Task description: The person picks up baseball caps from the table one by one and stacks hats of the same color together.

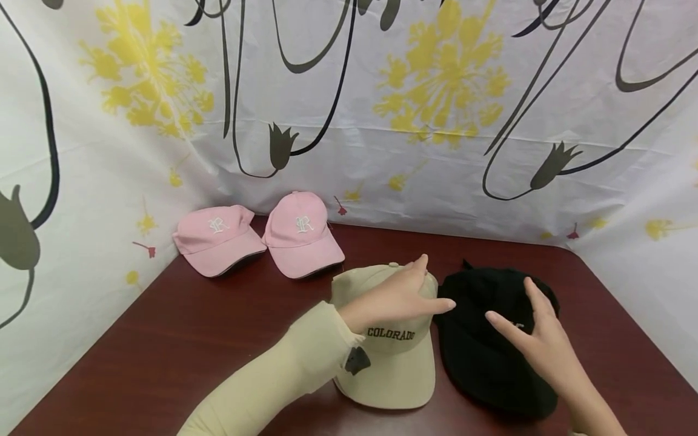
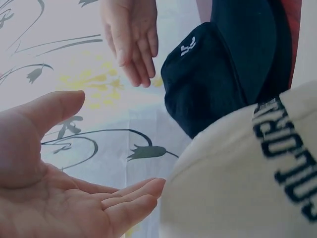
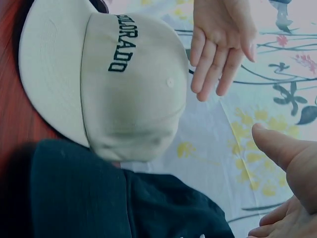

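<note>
A beige baseball cap (image 1: 392, 378) lettered COLORADO sits on the dark red table, its brim toward me. My left hand (image 1: 389, 297) hovers over its crown, fingers extended and thumb spread. To its right lies a black baseball cap (image 1: 480, 363) with a small white mark, partly behind my right hand (image 1: 545, 339). That hand is held above the black cap with thumb and fingers apart. In the left wrist view, the left fingertips (image 2: 156, 188) appear right at the edge of the beige crown. Neither hand grips anything.
Two pink baseball caps with a white letter stand at the back left, one pink cap (image 1: 218, 239) beside the other pink cap (image 1: 302, 236). A white cloth (image 1: 349, 181) with yellow and grey plant prints hangs around the table (image 1: 163, 363) at the back and sides.
</note>
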{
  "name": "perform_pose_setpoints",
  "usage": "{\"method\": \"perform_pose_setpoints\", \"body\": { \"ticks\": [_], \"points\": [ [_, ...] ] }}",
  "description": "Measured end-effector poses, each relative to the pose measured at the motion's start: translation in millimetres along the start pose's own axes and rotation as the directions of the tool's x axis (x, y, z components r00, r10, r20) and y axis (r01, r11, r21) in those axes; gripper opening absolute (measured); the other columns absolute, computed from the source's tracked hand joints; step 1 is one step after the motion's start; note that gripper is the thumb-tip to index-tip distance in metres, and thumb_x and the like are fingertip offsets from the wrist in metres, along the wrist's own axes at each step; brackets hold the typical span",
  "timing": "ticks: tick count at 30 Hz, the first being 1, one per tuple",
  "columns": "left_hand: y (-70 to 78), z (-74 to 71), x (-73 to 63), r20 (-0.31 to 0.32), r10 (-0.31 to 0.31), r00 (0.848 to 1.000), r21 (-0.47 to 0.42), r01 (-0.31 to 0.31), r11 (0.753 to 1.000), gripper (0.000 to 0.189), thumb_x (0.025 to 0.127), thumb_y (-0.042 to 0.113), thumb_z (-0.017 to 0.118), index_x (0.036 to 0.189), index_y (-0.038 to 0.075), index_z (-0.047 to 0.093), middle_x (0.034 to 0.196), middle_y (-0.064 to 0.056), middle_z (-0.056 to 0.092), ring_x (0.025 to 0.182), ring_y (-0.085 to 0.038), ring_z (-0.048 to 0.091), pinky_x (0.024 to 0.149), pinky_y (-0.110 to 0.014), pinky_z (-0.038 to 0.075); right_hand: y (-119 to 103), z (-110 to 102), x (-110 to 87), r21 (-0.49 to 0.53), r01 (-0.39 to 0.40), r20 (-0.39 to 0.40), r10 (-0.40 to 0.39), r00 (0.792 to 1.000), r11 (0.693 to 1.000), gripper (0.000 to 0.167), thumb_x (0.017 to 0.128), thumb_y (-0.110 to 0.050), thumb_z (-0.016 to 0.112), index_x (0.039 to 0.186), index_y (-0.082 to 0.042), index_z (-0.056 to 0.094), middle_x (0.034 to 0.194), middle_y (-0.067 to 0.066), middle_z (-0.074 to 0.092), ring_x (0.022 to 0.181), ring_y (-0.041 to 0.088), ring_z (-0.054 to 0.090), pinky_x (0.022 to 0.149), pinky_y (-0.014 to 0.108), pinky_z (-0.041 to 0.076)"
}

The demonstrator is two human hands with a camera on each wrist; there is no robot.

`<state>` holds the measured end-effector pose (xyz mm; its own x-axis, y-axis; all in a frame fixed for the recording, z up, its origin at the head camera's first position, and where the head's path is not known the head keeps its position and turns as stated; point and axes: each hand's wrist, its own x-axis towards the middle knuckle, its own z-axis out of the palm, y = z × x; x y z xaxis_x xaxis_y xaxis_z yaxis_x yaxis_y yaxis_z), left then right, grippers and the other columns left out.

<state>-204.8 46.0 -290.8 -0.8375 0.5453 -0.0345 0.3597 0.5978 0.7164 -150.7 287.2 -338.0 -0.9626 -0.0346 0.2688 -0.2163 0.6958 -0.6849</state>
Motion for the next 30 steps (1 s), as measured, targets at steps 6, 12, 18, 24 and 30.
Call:
{"method": "perform_pose_setpoints", "body": {
  "ticks": [6, 12, 18, 24, 30],
  "points": [
    [-11.7, -13.3, -4.0, -0.033, 0.034, 0.999, -0.017, -0.034, 0.999, 0.089, 0.084, 0.045, 0.061, 0.148, 0.009, 0.01, 0.15, -0.003, 0.018, 0.135, -0.013, 0.018, 0.107, -0.032, 0.019, -13.2, 15.3, 15.0, -0.003, 0.019, 0.064, -0.019, 0.998, 1.0, 0.089, 0.09, -0.033, 0.058, 0.147, -0.008, -0.006, 0.149, 0.025, -0.005, 0.133, 0.046, 0.003, 0.09, 0.067, 0.021],
    [-29.6, -26.1, -5.9, -0.092, 0.066, 0.994, -0.006, -0.067, 0.998, 0.085, 0.085, 0.042, 0.061, 0.146, 0.006, 0.015, 0.143, -0.008, 0.034, 0.13, -0.015, 0.03, 0.104, -0.033, 0.025, -25.8, 34.0, 28.1, 0.014, 0.035, 0.119, -0.036, 0.992, 0.999, 0.09, 0.089, -0.036, 0.059, 0.147, -0.007, -0.003, 0.149, 0.024, -0.002, 0.133, 0.045, 0.004, 0.093, 0.066, 0.017],
    [-46.2, -41.4, -11.9, -0.15, 0.055, 0.987, -0.007, -0.057, 0.998, 0.081, 0.085, 0.039, 0.061, 0.146, 0.005, 0.018, 0.142, -0.011, 0.035, 0.128, -0.019, 0.034, 0.103, -0.036, 0.027, -36.8, 48.3, 39.7, 0.03, 0.079, 0.13, -0.083, 0.988, 0.996, 0.089, 0.087, -0.034, 0.062, 0.147, -0.004, 0.002, 0.149, 0.024, 0.002, 0.133, 0.044, 0.007, 0.096, 0.065, 0.018],
    [-69.3, -55.3, -18.1, -0.18, 0.024, 0.983, -0.063, -0.036, 0.997, 0.08, 0.085, 0.033, 0.063, 0.144, 0.001, 0.019, 0.14, -0.016, 0.036, 0.128, -0.024, 0.036, 0.102, -0.037, 0.029, -51.5, 59.0, 51.7, 0.042, 0.122, 0.15, -0.127, 0.98, 0.992, 0.088, 0.087, -0.034, 0.062, 0.147, -0.002, 0.006, 0.149, 0.023, 0.005, 0.134, 0.041, 0.007, 0.097, 0.063, 0.018],
    [-90.7, -69.3, -28.4, -0.211, 0.008, 0.977, -0.056, -0.02, 0.998, 0.079, 0.086, 0.031, 0.063, 0.143, -0.004, 0.019, 0.138, -0.02, 0.038, 0.127, -0.026, 0.038, 0.103, -0.038, 0.027, -66.8, 67.9, 62.2, 0.074, 0.129, 0.188, -0.141, 0.972, 0.989, 0.09, 0.086, -0.038, 0.062, 0.147, -0.005, 0.005, 0.15, 0.018, 0.003, 0.135, 0.038, 0.008, 0.098, 0.061, 0.019]
  ]
}}
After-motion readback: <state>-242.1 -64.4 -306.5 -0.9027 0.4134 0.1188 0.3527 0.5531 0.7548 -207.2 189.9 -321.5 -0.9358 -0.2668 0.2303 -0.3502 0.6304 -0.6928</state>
